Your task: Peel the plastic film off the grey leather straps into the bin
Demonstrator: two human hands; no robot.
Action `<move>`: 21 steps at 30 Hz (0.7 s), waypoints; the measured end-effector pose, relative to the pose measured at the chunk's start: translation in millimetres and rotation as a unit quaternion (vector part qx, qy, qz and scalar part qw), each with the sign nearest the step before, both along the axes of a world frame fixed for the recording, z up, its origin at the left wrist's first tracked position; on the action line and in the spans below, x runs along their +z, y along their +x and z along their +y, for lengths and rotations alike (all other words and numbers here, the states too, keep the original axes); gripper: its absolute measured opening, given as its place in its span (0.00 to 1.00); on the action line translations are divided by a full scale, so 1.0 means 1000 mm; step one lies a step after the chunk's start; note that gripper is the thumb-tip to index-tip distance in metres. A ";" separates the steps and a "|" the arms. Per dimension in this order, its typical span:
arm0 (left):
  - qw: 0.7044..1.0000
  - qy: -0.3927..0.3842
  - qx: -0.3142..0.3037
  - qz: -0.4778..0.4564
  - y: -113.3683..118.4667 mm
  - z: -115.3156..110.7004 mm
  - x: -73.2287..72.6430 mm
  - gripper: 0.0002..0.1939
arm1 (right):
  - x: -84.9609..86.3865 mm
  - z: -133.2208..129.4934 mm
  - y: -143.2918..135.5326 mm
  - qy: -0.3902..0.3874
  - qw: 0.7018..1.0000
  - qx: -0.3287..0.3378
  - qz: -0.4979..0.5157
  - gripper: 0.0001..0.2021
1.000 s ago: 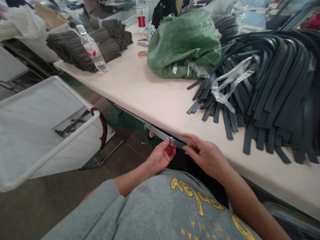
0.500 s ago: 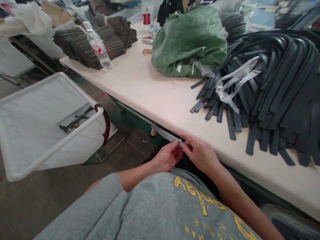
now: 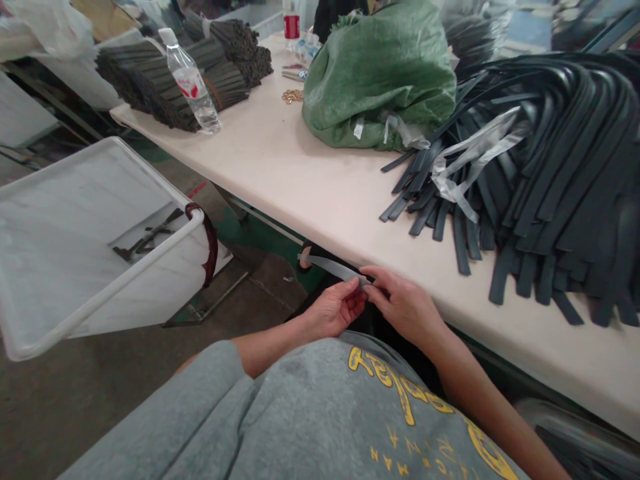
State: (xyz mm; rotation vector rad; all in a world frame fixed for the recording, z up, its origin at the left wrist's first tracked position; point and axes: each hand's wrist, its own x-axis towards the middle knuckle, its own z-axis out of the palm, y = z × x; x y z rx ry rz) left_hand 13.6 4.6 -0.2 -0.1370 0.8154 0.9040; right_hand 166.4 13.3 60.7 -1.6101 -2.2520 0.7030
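Note:
Just off the table's near edge, both hands meet on a narrow grey strip (image 3: 330, 267). My left hand (image 3: 336, 308) pinches it between thumb and fingers close to its right end. My right hand (image 3: 397, 297) is closed on that same end, its fingertips beside the left thumb. The strip's free part reaches out to the left and bows slightly. The end between the hands is mostly hidden by fingers. To the right, a large heap of dark flat straps (image 3: 545, 173) lies on the table with a strip of clear plastic (image 3: 465, 160) across it.
The pale table (image 3: 280, 160) bears a green woven sack (image 3: 380, 80), a water bottle (image 3: 193, 87), bundles of dark strips (image 3: 145, 80) and small gold-coloured rings (image 3: 293, 97). At left stands a white bin (image 3: 65, 220) with a few dark strips inside.
The strip's free part bows more than before. Both hands stay together on its end, with only small finger shifts. The whole view has shifted slightly.

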 end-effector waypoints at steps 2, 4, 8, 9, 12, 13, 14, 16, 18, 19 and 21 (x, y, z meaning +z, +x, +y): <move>1.000 -0.012 0.026 0.012 -0.008 0.006 0.000 0.07 | 0.004 -0.003 0.001 -0.007 0.999 0.042 0.021 0.17; 0.998 -0.022 0.058 0.021 -0.018 0.013 0.001 0.09 | 0.016 -0.013 0.013 -0.008 0.995 0.089 0.048 0.17; 0.995 -0.034 0.084 0.034 -0.030 0.021 0.003 0.09 | 0.043 -0.037 0.043 0.012 0.986 0.130 0.102 0.14; 0.996 -0.036 0.079 0.033 -0.030 0.021 0.004 0.09 | 0.047 -0.041 0.046 0.024 0.984 0.134 0.113 0.14; 0.997 -0.038 0.058 0.027 -0.028 0.019 0.006 0.08 | 0.049 -0.042 0.045 0.074 0.980 0.123 0.135 0.13; 0.998 -0.039 0.049 0.024 -0.027 0.018 0.007 0.08 | 0.046 -0.039 0.042 0.090 0.978 0.121 0.141 0.13; 0.998 -0.039 0.041 0.022 -0.026 0.017 0.008 0.09 | 0.041 -0.035 0.038 0.104 0.976 0.121 0.145 0.13; 0.999 -0.036 0.024 0.021 -0.026 0.015 0.008 0.09 | 0.028 -0.024 0.028 0.129 0.972 0.131 0.147 0.14; 1.000 -0.020 0.005 0.024 -0.026 0.012 0.009 0.08 | 0.012 -0.012 0.016 0.159 0.966 0.142 0.145 0.13; 1.000 -0.009 -0.006 0.024 -0.026 0.010 0.009 0.07 | 0.004 -0.007 0.010 0.171 0.963 0.148 0.146 0.12; 1.000 0.015 -0.019 0.016 -0.026 0.005 0.009 0.07 | -0.010 0.002 -0.001 0.179 0.955 0.169 0.165 0.10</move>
